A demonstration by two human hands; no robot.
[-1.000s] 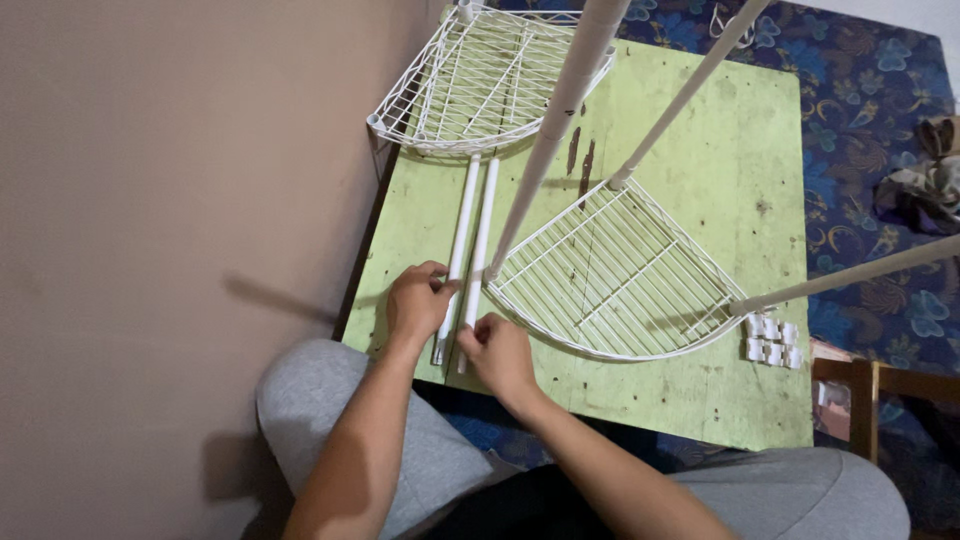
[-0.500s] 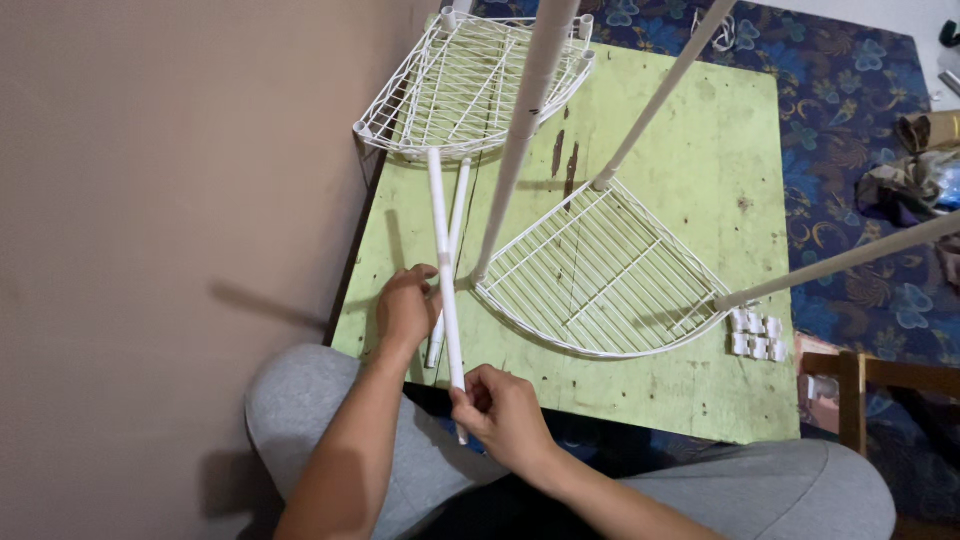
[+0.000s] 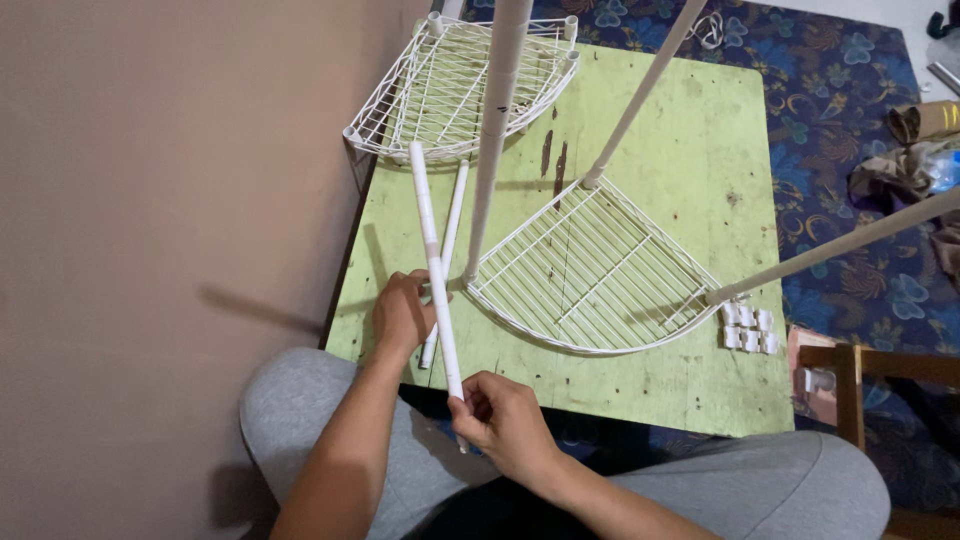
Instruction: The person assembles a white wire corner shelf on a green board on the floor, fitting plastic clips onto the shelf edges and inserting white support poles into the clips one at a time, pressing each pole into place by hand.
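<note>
Two hands are gripping one white tube point(image 3: 432, 262), which is slanting from the near edge of the green table point(image 3: 690, 130) up toward the far left. Your left hand point(image 3: 402, 312) is wrapping around the tube's middle, fingers closed on it, above the table's near left part. Just beside that hand, a second white tube point(image 3: 446, 255) is lying flat on the table, touching nothing else that you can make out. Your right hand point(image 3: 505, 420) is pinching the tube's near end between thumb and fingers, over your grey-clad lap. At the far left a wire corner shelf point(image 3: 455, 90) is resting on the table's far corner. Right of the tubes, a second wire shelf point(image 3: 590, 270) is lying flat with three upright poles point(image 3: 497, 130) fitted to its corners. Near its right corner, a cluster of small white clips point(image 3: 748, 328) is sitting on the table. Beyond the table's right edge, a blue flowered carpet point(image 3: 850, 90) is covering the floor.
</note>
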